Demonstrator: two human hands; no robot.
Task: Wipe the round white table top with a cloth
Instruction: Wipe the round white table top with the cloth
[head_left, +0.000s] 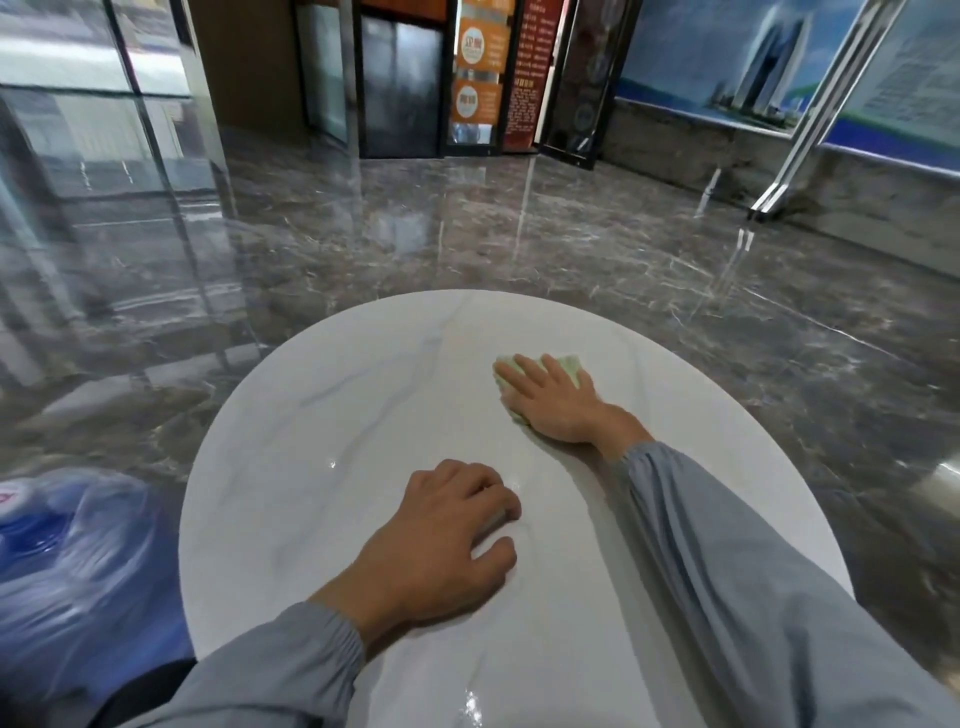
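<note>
The right hand (553, 400) presses the green cloth (570, 366) flat, fingers straight, on the table top's (311, 415) far half. The left hand (447, 530), loosely curled and empty, rests nearer. Apply even pressure; overlap strokes to the rim.

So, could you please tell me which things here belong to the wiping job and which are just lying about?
In the job: green cloth, right hand pressing it, white table top, left hand resting there.
Just about: blue bottle, orange posters.
</note>
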